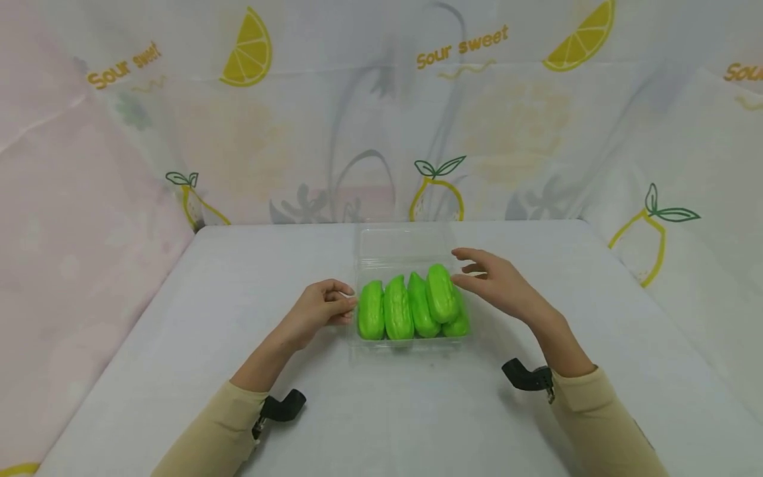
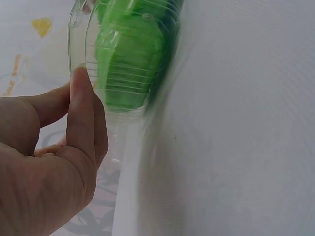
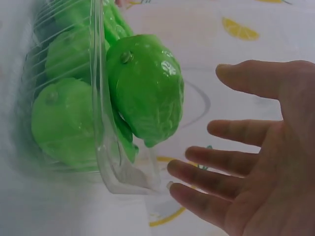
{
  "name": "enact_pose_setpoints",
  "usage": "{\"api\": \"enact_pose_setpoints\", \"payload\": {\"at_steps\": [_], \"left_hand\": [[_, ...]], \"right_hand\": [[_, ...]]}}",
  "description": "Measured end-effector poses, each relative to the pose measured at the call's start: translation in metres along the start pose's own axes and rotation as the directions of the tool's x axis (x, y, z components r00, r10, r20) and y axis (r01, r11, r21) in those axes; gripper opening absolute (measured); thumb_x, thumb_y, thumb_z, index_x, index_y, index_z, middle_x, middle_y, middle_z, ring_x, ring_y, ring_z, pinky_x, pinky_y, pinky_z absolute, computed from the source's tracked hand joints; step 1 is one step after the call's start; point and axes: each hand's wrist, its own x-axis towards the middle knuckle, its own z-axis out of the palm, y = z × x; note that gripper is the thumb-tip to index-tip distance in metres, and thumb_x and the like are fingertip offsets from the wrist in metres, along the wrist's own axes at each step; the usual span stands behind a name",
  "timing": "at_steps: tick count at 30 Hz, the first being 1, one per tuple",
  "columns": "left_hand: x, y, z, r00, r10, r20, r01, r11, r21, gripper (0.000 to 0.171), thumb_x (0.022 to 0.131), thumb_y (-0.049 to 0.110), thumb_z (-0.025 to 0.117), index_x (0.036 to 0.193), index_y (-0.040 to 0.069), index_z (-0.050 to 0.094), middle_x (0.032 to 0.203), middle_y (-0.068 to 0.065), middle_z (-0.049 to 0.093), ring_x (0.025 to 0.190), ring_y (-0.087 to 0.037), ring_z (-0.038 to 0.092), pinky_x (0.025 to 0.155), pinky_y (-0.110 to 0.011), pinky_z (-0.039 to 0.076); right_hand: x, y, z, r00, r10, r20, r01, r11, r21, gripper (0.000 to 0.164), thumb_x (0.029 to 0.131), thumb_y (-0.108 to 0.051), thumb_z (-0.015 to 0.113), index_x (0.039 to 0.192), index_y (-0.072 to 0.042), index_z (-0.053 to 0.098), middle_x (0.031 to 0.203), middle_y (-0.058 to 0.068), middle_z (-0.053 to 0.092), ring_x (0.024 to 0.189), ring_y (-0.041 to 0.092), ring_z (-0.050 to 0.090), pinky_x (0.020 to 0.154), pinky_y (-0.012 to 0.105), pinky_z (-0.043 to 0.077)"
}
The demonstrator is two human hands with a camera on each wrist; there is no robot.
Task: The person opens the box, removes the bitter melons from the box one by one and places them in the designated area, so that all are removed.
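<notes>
A clear plastic clamshell container (image 1: 387,270) lies with its lid (image 1: 405,242) folded back, away from me. Several bumpy green bitter gourds (image 1: 398,310) stand side by side in it. One more gourd (image 1: 442,293) rests on top at the right end, rising above the rim (image 3: 101,108) in the right wrist view. My left hand (image 1: 312,311) pinches the container's left rim between thumb and fingers. Beside the right end, my right hand (image 1: 503,285) holds nothing, its fingers spread and a small gap from the upper gourd.
A white-covered table (image 1: 268,258) bears the container near its middle. Behind it hangs a pale curtain (image 1: 334,132) printed with lemons and lettering, which also encloses both sides. Black curved camera mounts (image 1: 285,405) sit at both sleeve cuffs, low over the table.
</notes>
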Motion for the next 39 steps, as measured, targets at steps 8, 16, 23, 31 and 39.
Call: {"api": "enact_pose_setpoints", "payload": {"at_steps": [8,16,23,31,39], "left_hand": [[0.0,-0.002,-0.003,1.0,-0.013,0.014,0.012,1.0,0.011,0.032,0.096,0.014,0.067,0.12,-0.004,0.055,0.084,-0.002,0.063,0.072,-0.01,0.065,0.068,-0.022,0.06],[0.001,-0.003,-0.006,0.999,-0.029,0.025,0.028,0.999,0.018,0.032,0.096,0.013,0.066,0.12,-0.004,0.054,0.083,-0.002,0.064,0.072,-0.01,0.065,0.068,-0.022,0.06],[0.001,-0.001,-0.006,0.999,-0.028,0.027,0.027,0.999,0.021,0.032,0.096,0.014,0.065,0.12,-0.004,0.054,0.082,-0.002,0.063,0.073,-0.009,0.065,0.068,-0.021,0.06],[0.0,-0.001,-0.007,0.999,-0.032,0.029,0.031,0.999,0.036,0.033,0.097,0.015,0.065,0.121,-0.004,0.053,0.083,-0.003,0.062,0.073,-0.01,0.064,0.07,-0.022,0.06],[-0.001,0.0,-0.006,0.999,-0.028,0.027,0.027,0.999,0.039,0.032,0.097,0.015,0.065,0.121,-0.004,0.054,0.083,-0.002,0.062,0.073,-0.009,0.064,0.069,-0.022,0.06]], "right_hand": [[-0.004,-0.014,0.013,0.998,0.011,0.058,-0.004,0.991,-0.132,0.068,0.095,-0.045,0.064,0.151,-0.017,0.04,0.15,0.011,0.049,0.121,0.031,0.06,0.091,0.047,0.055],[-0.006,-0.023,0.028,0.997,-0.012,0.07,0.026,0.979,-0.202,0.071,0.09,-0.042,0.071,0.149,-0.014,0.044,0.149,0.013,0.046,0.099,0.022,0.062,0.08,0.036,0.054],[-0.007,-0.024,0.033,0.999,0.006,0.052,0.007,0.971,-0.238,0.071,0.088,-0.04,0.073,0.148,-0.014,0.046,0.146,0.015,0.046,0.094,0.019,0.061,0.078,0.036,0.054],[-0.006,-0.025,0.039,1.0,0.002,0.031,0.007,0.966,-0.258,0.076,0.085,-0.044,0.076,0.147,-0.012,0.046,0.147,0.018,0.044,0.111,0.029,0.06,0.093,0.049,0.053],[-0.006,-0.026,0.038,1.0,-0.015,0.0,0.014,0.964,-0.267,0.069,0.085,-0.032,0.072,0.144,-0.008,0.047,0.143,0.019,0.047,0.12,0.033,0.056,0.098,0.051,0.051]]}}
